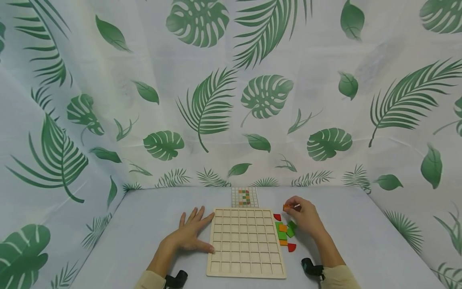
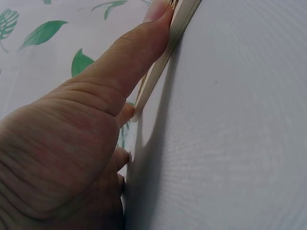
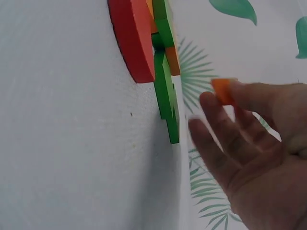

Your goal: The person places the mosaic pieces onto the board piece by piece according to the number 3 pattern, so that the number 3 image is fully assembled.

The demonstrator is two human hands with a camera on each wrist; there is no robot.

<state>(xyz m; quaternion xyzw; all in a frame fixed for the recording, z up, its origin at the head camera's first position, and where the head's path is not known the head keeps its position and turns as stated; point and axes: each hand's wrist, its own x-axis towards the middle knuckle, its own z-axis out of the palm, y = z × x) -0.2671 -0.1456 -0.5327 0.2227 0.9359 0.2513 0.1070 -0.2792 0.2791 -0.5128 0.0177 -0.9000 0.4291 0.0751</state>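
Note:
A wooden grid board (image 1: 247, 243) lies on the table with bare cells. My left hand (image 1: 193, 233) is spread flat at its left side; in the left wrist view the thumb (image 2: 144, 43) rests on the board's edge (image 2: 165, 64). Between thumb and fingertips my right hand (image 1: 304, 214) pinches an orange block (image 3: 223, 91), held above the table beyond the board's upper right corner. Below that hand lies a loose group of blocks: green blocks (image 1: 282, 235), an orange block (image 1: 283, 228) on top of them, and a red quarter-round block (image 1: 292, 247) at the near end.
A small pattern card (image 1: 234, 196) with a grid and coloured cells lies behind the board. Another red quarter-round block (image 1: 277, 217) sits by the board's right edge. A leaf-print curtain (image 1: 223, 160) closes off the back and sides of the table.

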